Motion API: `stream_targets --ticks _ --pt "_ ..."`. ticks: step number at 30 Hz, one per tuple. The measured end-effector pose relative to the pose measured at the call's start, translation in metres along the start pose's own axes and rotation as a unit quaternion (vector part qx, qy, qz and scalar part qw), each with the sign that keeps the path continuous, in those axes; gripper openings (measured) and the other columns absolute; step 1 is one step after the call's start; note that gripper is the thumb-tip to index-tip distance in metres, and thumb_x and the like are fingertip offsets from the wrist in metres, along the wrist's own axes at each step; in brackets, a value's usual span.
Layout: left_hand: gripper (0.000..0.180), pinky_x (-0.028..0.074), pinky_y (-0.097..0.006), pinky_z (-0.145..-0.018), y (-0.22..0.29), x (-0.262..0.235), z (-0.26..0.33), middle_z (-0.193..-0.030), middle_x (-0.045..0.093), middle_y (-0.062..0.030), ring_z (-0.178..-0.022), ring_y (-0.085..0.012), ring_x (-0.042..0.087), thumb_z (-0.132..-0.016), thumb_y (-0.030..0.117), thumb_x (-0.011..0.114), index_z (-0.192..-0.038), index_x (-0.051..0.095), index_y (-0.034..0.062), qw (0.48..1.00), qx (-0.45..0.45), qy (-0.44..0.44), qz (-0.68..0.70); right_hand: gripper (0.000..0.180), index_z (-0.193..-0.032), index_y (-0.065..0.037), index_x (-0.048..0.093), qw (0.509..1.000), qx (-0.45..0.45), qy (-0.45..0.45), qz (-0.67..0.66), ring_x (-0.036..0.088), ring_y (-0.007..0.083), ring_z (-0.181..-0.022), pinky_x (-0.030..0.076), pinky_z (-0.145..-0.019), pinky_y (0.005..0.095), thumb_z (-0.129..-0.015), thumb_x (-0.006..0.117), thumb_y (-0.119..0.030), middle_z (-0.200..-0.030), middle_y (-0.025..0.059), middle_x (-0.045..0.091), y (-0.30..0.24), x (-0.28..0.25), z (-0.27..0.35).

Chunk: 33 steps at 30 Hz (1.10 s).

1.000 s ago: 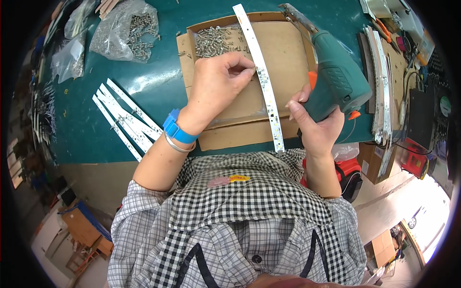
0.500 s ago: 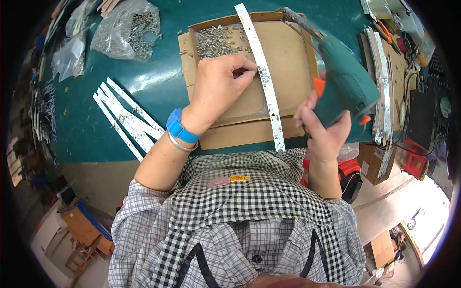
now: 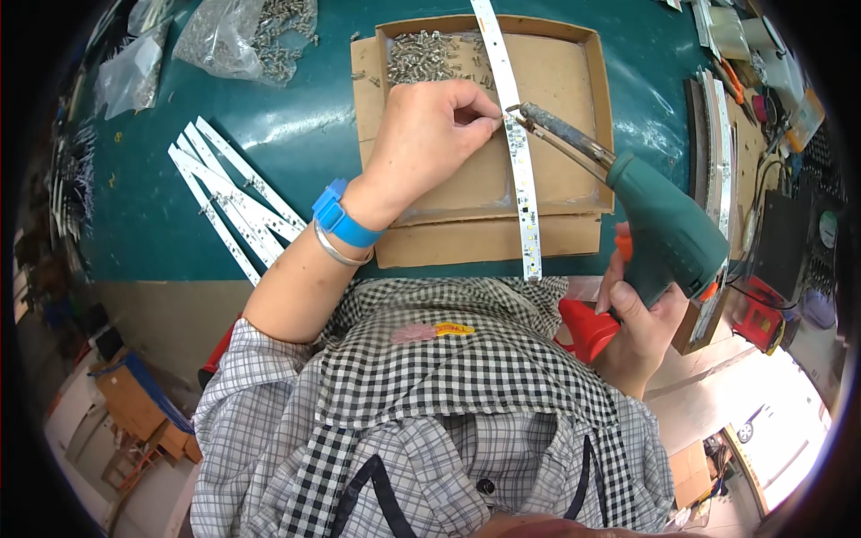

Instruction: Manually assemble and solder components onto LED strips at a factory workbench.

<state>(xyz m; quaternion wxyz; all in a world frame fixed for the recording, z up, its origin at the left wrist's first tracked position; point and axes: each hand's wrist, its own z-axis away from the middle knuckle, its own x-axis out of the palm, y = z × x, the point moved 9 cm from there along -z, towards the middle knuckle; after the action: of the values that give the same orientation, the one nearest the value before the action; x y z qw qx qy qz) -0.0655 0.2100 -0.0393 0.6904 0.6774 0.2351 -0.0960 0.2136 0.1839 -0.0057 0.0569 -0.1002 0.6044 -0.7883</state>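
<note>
My right hand [image 3: 642, 325] grips the handle of a green soldering gun [image 3: 674, 224] with an orange trigger. Its dark metal tip touches or hovers just over a white LED strip [image 3: 527, 211], near the middle. The strip, dotted with small parts, lies across a shallow cardboard box [image 3: 489, 253]. Thumb and forefinger of my left hand [image 3: 430, 130] are pinched at the strip's left edge, right beside the tip. Whatever sits between those fingertips is too small to make out. Small metal parts [image 3: 420, 58] are heaped in the box's far left corner.
Several more LED strips [image 3: 235, 202] lie crossed on the green table [image 3: 309, 117] at left. Farther back are a plastic bag [image 3: 220, 40] of metal parts and another clear bag [image 3: 133, 76]. Long strips [image 3: 717, 152] are stacked on the right, near orange-handled pliers [image 3: 728, 81].
The soldering gun has swung down and left, its tip coming from the box's far edge to the strip by my left fingertips. My right hand has moved lower and to the right.
</note>
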Motion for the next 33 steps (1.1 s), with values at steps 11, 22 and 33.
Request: stream_targets --ticks 11,22,33 --pt "0.01 0.053 -0.022 -0.063 -0.005 0.0 -0.001 -0.076 0.072 -0.0038 -0.07 -0.0067 0.066 -0.084 0.007 0.072 -0.092 0.072 0.0016 1.0 -0.001 -0.001 0.013 0.068 -0.129 0.006 0.049 0.999 0.0 -0.027 0.022 0.063 0.0216 -0.093 0.055 -0.073 0.0303 -0.072 0.085 -0.005 -0.113 0.0168 0.062 -0.001 0.005 -0.003" --pt "0.009 0.053 -0.022 -0.064 -0.005 0.001 0.001 -0.077 0.071 -0.0032 -0.071 -0.0063 0.066 -0.084 0.007 0.072 -0.092 0.073 0.002 1.0 -0.009 -0.007 0.018 0.064 -0.126 0.006 0.048 0.998 0.016 -0.056 0.028 0.06 0.0185 -0.07 0.051 -0.052 0.0258 -0.074 0.082 -0.009 -0.101 0.0146 0.059 -0.003 0.009 -0.005" --pt "0.01 0.053 -0.022 -0.065 -0.002 0.005 -0.001 -0.078 0.071 -0.0024 -0.072 -0.0067 0.065 -0.084 0.007 0.072 -0.092 0.072 0.0008 1.0 -0.006 -0.012 0.015 0.075 -0.132 0.015 0.039 0.993 -0.118 -0.016 -0.009 0.056 0.0145 -0.057 0.048 -0.05 0.0227 -0.077 0.077 -0.018 -0.091 0.0141 0.058 -0.044 -0.015 -0.016"
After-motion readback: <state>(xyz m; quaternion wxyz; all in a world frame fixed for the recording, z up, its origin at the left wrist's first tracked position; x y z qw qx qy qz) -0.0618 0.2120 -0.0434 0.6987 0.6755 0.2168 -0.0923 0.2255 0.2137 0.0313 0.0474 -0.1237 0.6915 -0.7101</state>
